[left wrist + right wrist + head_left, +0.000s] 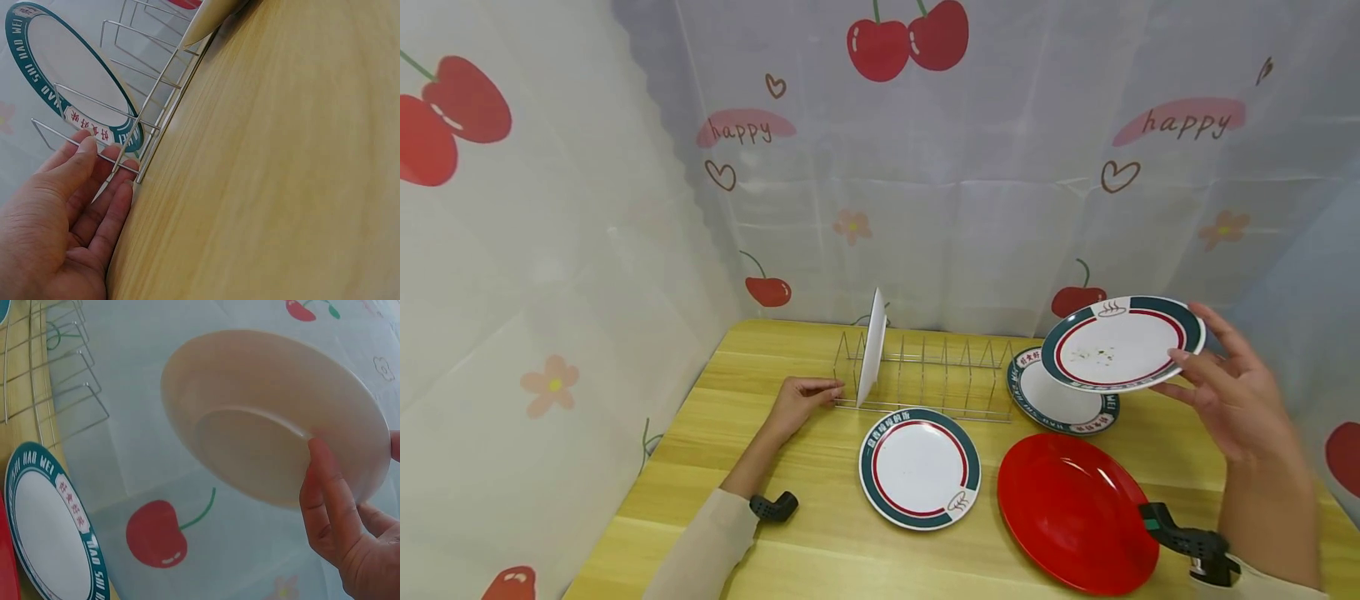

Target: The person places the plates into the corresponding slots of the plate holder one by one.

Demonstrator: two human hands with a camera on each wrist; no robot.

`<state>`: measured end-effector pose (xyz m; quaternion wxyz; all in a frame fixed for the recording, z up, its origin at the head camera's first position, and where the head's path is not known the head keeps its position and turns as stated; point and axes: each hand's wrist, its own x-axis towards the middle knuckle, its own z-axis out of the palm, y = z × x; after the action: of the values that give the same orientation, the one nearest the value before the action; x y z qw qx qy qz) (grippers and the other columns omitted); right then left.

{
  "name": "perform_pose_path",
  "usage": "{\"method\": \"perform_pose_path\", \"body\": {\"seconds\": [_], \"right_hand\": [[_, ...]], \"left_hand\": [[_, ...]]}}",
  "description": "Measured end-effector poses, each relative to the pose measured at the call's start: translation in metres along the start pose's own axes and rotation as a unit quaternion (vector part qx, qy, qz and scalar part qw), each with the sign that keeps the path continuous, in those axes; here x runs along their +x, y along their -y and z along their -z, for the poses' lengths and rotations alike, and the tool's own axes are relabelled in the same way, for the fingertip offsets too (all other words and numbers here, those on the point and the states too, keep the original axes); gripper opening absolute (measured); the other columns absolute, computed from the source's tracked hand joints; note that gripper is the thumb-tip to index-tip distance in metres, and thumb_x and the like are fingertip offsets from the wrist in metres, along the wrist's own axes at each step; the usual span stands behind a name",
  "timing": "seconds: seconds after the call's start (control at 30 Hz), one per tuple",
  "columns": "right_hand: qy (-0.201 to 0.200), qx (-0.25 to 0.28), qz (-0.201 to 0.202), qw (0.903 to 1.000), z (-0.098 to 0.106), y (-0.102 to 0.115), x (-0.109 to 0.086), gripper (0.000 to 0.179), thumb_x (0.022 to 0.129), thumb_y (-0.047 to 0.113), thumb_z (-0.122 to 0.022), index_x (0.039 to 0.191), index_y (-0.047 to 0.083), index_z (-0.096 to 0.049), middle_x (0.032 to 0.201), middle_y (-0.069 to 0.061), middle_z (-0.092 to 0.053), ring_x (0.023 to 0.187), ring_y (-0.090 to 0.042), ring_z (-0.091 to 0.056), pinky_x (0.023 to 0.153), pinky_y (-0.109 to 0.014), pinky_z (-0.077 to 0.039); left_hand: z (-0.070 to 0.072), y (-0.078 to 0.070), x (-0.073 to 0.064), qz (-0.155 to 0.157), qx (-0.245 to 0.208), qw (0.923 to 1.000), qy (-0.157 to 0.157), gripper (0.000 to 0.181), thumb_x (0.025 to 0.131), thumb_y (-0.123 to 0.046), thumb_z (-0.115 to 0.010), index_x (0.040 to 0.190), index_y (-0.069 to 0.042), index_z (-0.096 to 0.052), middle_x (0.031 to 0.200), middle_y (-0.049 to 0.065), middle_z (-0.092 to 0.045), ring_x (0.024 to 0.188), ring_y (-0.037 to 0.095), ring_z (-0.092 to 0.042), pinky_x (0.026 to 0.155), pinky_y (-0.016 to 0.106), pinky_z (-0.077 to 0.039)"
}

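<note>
My right hand (1240, 396) holds a white plate (1127, 343) by its right edge, tilted in the air, thumb on top and fingers underneath. The plate has a green rim, a red ring and small greenish specks on its face. In the right wrist view its plain underside (250, 381) shows. With thumb and fingers, my left hand (801, 407) grips the left end of a wire dish rack (156, 94). One green-rimmed plate (75, 69) stands on edge in the rack, near that hand.
A white plate with green rim (920, 467) lies in front of the rack. To its right lies a large red plate (1075, 517). Another green-lettered plate (1060, 404) is behind that, beside the rack's right end and partly hidden by the held plate. Cherry-patterned sheeting (940, 250) hangs behind the table.
</note>
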<state>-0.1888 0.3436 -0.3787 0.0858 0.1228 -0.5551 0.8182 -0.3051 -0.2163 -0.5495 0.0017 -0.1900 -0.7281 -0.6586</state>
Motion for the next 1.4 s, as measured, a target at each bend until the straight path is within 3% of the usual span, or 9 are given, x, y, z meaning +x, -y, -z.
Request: {"method": "perform_pose_path", "body": {"seconds": [0.3, 0.53, 1.0, 1.23, 1.4], "right_hand": [[0.036, -0.006, -0.004, 0.9993, -0.023, -0.006, 0.003, 0.063, 0.102, -0.008, -0.047, 0.158, 0.019, -0.035, 0.136, -0.005, -0.053, 0.102, -0.017, -0.069, 0.074, -0.036, -0.064], [0.048, -0.034, -0.009, 0.9982, -0.043, -0.014, 0.005, 0.067, 0.102, -0.008, -0.049, 0.161, 0.016, -0.029, 0.137, -0.007, -0.051, 0.107, -0.017, -0.062, 0.076, -0.034, -0.063], [0.070, -0.099, -0.034, 0.9921, -0.089, -0.027, 0.004, 0.068, 0.101, -0.004, -0.054, 0.160, 0.022, -0.031, 0.137, -0.007, -0.049, 0.109, -0.017, -0.059, 0.078, -0.033, -0.063], [0.082, -0.142, -0.059, 0.9846, -0.112, -0.039, 0.001, 0.070, 0.100, 0.001, -0.059, 0.161, 0.023, -0.031, 0.136, -0.010, -0.051, 0.111, -0.017, -0.061, 0.079, -0.031, -0.063], [0.085, -0.177, -0.086, 0.9768, -0.132, -0.049, 0.007, 0.072, 0.099, 0.009, -0.066, 0.159, 0.029, -0.033, 0.138, -0.013, -0.048, 0.114, -0.019, -0.059, 0.082, -0.034, -0.063]], "left_hand": [[0.000, 0.000, 0.000, 0.003, 0.004, 1.0000, -0.002, 0.021, 0.094, -0.006, -0.073, 0.110, 0.006, -0.076, 0.109, 0.022, -0.074, 0.092, 0.020, -0.075, 0.078, 0.036, -0.064], [0.001, 0.001, 0.000, 0.004, 0.005, 1.0000, 0.001, 0.021, 0.094, -0.006, -0.072, 0.111, 0.006, -0.076, 0.109, 0.023, -0.073, 0.091, 0.021, -0.076, 0.077, 0.036, -0.064], [-0.001, 0.001, 0.001, -0.002, 0.000, 1.0000, -0.008, 0.021, 0.094, -0.003, -0.071, 0.111, 0.008, -0.075, 0.106, 0.021, -0.074, 0.090, 0.020, -0.076, 0.076, 0.035, -0.064], [-0.006, 0.003, 0.001, 0.003, -0.001, 1.0000, 0.007, 0.021, 0.094, -0.002, -0.071, 0.112, 0.009, -0.074, 0.108, 0.020, -0.074, 0.091, 0.018, -0.075, 0.077, 0.036, -0.064], [-0.002, 0.000, 0.001, 0.000, 0.004, 1.0000, -0.003, 0.020, 0.095, -0.002, -0.070, 0.111, 0.008, -0.075, 0.105, 0.023, -0.074, 0.089, 0.019, -0.076, 0.076, 0.036, -0.064]]}}
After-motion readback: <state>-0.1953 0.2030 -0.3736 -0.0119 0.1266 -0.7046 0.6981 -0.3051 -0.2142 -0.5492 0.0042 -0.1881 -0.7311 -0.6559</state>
